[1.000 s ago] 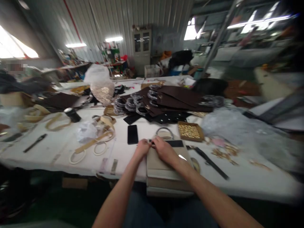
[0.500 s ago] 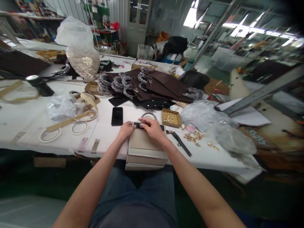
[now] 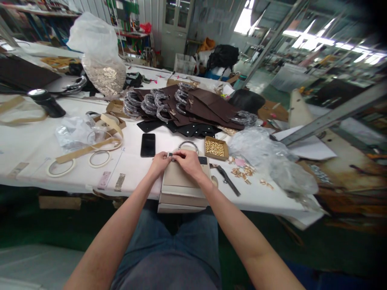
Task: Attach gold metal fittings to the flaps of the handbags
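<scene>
Beige bag [image 3: 181,181] lies flat at the near edge of the white table [image 3: 30,149], centre of the frame, just below a black phone [image 3: 148,145] and a tray of gold studs [image 3: 216,148]. Both hands meet at its top edge. The left hand [image 3: 159,162] and right hand [image 3: 189,162] are curled, fingertips pinching the left end of a dark strip [image 3: 202,160] there.

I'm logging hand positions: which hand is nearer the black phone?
Left. The left hand lies just right of the black phone; the right hand sits farther right, beyond it.
</scene>
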`<state>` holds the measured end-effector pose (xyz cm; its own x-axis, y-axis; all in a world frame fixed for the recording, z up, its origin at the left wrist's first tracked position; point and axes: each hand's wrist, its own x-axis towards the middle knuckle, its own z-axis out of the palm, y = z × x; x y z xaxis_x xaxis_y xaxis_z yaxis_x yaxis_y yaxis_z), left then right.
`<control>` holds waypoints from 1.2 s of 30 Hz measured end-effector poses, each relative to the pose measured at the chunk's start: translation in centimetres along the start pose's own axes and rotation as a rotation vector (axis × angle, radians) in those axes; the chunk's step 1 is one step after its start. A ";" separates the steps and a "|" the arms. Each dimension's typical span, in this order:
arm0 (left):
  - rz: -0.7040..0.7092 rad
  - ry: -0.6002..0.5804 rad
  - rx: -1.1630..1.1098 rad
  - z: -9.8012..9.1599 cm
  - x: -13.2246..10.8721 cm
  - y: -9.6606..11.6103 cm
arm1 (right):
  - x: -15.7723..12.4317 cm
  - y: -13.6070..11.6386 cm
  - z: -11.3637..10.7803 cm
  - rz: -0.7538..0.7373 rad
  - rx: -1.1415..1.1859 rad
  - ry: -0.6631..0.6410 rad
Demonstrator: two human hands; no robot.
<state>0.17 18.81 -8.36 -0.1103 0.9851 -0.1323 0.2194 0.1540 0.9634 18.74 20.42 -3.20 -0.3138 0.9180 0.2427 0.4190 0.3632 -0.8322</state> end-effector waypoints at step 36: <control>0.015 -0.015 -0.153 -0.2 0.2 -0.8 | -1.6 0.8 1.2 -0.221 -0.208 -0.012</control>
<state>-0.19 18.88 -9.08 -0.0930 0.9883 -0.1205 0.0706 0.1273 0.9894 18.56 19.06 -4.89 -0.4263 0.8118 0.3992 0.5045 0.5796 -0.6400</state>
